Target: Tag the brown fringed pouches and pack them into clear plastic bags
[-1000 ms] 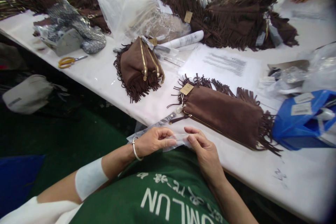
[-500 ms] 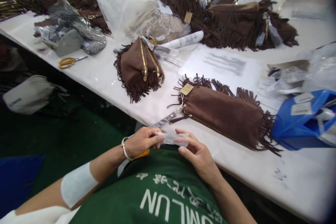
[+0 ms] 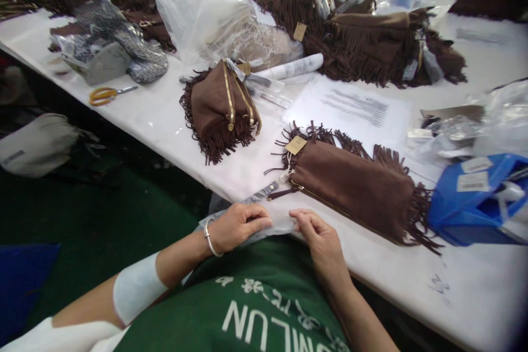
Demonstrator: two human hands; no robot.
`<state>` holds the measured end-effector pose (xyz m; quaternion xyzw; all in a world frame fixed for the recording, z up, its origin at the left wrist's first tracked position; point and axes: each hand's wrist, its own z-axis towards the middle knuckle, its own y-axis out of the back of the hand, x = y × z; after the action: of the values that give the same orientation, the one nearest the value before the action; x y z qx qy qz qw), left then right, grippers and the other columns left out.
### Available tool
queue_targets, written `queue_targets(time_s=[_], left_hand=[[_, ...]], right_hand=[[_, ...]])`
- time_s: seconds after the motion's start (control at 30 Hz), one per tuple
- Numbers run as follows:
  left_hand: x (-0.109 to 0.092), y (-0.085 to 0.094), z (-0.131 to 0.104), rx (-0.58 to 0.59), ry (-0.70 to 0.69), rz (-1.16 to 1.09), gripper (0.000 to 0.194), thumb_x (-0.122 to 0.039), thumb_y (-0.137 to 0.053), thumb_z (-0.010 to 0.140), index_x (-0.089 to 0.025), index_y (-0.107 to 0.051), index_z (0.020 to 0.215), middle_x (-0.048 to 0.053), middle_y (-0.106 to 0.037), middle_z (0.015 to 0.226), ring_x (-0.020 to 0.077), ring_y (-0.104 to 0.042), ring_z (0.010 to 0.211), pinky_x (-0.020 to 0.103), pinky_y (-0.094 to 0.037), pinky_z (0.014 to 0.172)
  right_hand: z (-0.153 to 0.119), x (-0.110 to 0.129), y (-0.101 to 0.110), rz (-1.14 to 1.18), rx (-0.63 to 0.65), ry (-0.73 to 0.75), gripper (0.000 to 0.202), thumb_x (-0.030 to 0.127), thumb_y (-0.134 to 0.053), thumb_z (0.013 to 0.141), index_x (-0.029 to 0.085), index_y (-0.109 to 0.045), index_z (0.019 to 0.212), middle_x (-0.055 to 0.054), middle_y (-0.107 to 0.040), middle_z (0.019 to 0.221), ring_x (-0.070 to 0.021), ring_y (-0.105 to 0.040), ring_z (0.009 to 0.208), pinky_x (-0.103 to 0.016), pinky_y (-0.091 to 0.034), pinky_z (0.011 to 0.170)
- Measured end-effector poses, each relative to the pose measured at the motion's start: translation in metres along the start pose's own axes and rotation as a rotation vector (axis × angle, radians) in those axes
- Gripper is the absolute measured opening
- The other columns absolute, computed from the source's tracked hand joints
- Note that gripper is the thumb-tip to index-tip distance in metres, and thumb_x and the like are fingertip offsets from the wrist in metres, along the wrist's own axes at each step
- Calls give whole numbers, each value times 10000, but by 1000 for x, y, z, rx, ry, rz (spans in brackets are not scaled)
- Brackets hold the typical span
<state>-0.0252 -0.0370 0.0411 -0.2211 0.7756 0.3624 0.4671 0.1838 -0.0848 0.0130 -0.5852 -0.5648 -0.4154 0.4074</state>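
Note:
A clear plastic sleeve (image 3: 279,221) stretches between my hands at the table's front edge. My left hand (image 3: 240,225), with a bangle at its wrist, is closed on the sleeve's left part. The right hand (image 3: 315,234) pinches its other end between thumb and fingers. Just beyond them lies a brown fringed pouch (image 3: 355,181) with a tan tag (image 3: 296,145) and a zip along its near edge. A strap in a plastic wrap (image 3: 262,192) extends from the pouch's left corner towards my left hand.
A second fringed bag (image 3: 216,102) with gold zips stands further back. Yellow-handled scissors (image 3: 108,94) lie at the left table edge. A blue bin (image 3: 462,220) is at the right. Printed paper (image 3: 350,107), a plastic bag (image 3: 198,22) and piled fringed bags (image 3: 371,44) fill the back.
The sleeve, earlier a short folded bundle, is now spread wider and flatter. My left hand has turned palm down over it, and my right fingers have closed on its end.

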Motion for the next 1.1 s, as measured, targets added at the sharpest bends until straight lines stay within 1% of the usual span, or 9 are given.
queue_targets(time_s=[0.07,0.13,0.3,0.43,0.5,0.6,0.77,0.87,1.1], left_hand=[[7,2,0,-62,48,14,281,-369,-505,889,-137,-649,828,-2,-604,730,127,-522,692,211,-403,662],[15,6,-1,-105,85,15,298,-391,-505,887,-136,-646,824,-6,-597,719,124,-516,678,209,-402,647],[31,17,-1,-193,100,-40,313,-427,-517,881,-143,-648,865,-1,-626,781,128,-539,710,206,-427,669],[33,28,-3,-228,69,-13,284,-404,-529,884,-157,-669,888,4,-663,826,136,-575,754,205,-446,714],[34,30,-5,-236,27,17,259,-378,-536,886,-164,-681,900,14,-675,861,144,-593,791,217,-454,760],[37,27,-7,-219,-55,40,229,-338,-541,890,-162,-687,911,30,-673,877,147,-604,813,233,-463,795],[40,19,-7,-171,-178,66,231,-311,-521,908,-153,-683,956,57,-678,906,160,-601,865,264,-477,834],[39,19,-5,-186,-260,92,217,-279,-520,911,-145,-676,983,68,-686,931,166,-600,883,287,-484,849],[41,16,-5,-244,-440,192,177,-204,-550,892,-138,-660,1013,81,-689,914,181,-607,866,335,-482,853]], right_hand=[[9,-2,3,189,-92,-144,284,472,-559,848,204,-654,836,-50,-664,959,-172,-620,879,-288,-500,765],[22,-1,2,370,-104,-259,327,462,-623,807,209,-630,1014,-55,-677,936,-153,-640,796,-251,-532,660],[61,12,-17,656,-105,-414,331,375,-794,650,151,-637,837,19,-615,671,-52,-536,496,-145,-483,451],[68,12,-25,651,-1,-439,360,400,-780,672,141,-661,892,86,-456,519,-7,-370,388,-96,-323,337],[61,9,-22,631,74,-418,354,439,-742,710,142,-666,887,83,-442,517,-6,-350,395,-101,-297,341],[50,7,-16,659,141,-398,314,422,-721,741,145,-673,879,63,-474,563,-24,-434,481,-107,-388,423],[45,14,-11,686,130,-423,244,305,-791,673,157,-676,829,20,-598,694,-55,-557,599,-127,-520,570],[45,16,-11,694,119,-415,224,292,-787,676,149,-672,805,-9,-652,768,-56,-580,587,-130,-532,549],[43,12,-9,723,158,-383,290,268,-774,688,163,-673,939,-18,-674,817,-64,-590,626,-124,-508,531]])
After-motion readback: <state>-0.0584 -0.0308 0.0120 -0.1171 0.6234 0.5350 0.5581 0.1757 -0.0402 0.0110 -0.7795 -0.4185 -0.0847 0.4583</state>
